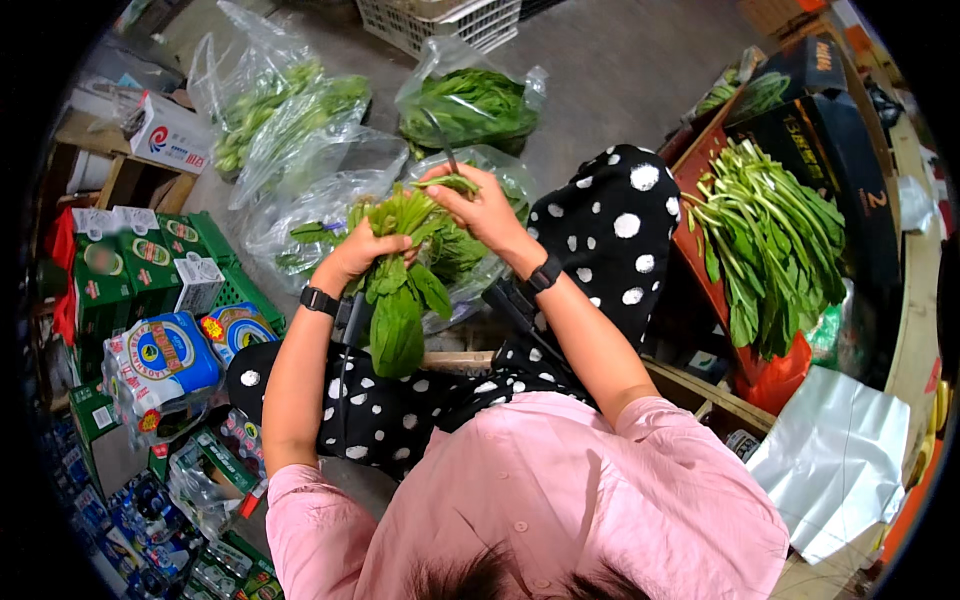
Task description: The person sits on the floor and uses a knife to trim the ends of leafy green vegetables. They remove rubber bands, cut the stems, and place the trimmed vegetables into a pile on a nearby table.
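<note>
My left hand [365, 251] grips a bunch of leafy greens [397, 322] by the stems, its leaves hanging down toward my lap. Just right of it, my right hand [480, 202] holds a small green leaf [450, 182] between thumb and fingers; a thin dark curved blade or tool [442, 139] sticks up from the same hand. Below and behind the hands lie more greens [457, 251] on clear plastic. A large pile of long-stemmed greens [772, 247] rests on a reddish surface at the right.
Clear plastic bags of greens [292, 112] [476, 105] stand on the floor ahead, near a white plastic crate [450, 22]. At left are green cartons [127, 270] and shrink-wrapped beer packs [161, 360]. A black box [840, 165] and a white plastic sheet [832, 457] are at right.
</note>
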A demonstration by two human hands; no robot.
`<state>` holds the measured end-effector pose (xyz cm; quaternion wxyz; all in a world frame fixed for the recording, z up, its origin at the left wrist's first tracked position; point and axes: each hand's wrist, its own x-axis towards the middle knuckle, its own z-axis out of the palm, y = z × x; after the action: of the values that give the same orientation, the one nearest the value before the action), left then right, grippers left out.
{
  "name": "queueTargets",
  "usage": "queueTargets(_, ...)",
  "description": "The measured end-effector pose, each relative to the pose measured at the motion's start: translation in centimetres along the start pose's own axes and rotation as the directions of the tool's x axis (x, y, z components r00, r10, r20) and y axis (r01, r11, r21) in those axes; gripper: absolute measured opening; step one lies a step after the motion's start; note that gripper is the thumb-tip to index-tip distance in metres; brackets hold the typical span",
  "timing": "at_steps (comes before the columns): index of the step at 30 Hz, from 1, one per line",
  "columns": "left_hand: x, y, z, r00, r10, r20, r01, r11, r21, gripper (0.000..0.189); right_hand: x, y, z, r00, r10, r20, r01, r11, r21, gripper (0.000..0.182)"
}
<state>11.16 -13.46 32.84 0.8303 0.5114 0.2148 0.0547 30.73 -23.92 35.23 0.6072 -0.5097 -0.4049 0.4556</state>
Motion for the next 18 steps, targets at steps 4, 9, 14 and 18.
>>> queueTargets(4,0.2,1.0,0.6,1.0,-0.026,-0.001,0.026,0.997,0.075,0.049,0.0,0.2,-0.2,0.995,0.103,0.016,-0.104,0.982,0.154,0.013)
queueTargets(9,0.2,1.4,1.3,0.997,-0.041,-0.067,0.046,0.996,0.081,0.031,0.2,1.2,-0.4,0.976,0.168,-0.141,-0.123,0.95,0.286,0.011)
queueTargets(14,0.0,0.9,0.7,0.993,0.043,-0.114,-0.044,0.999,-0.001,0.033,0.0,0.5,-0.3,0.965,0.159,-0.211,-0.126,0.979,0.161,0.012)
queueTargets(18,0.8,0.0,-0.8,0.977,0.171,-0.13,-0.188,0.973,-0.137,0.034,0.7,1.8,0.0,0.927,-0.197,-0.32,0.186,0.98,-0.066,0.013)
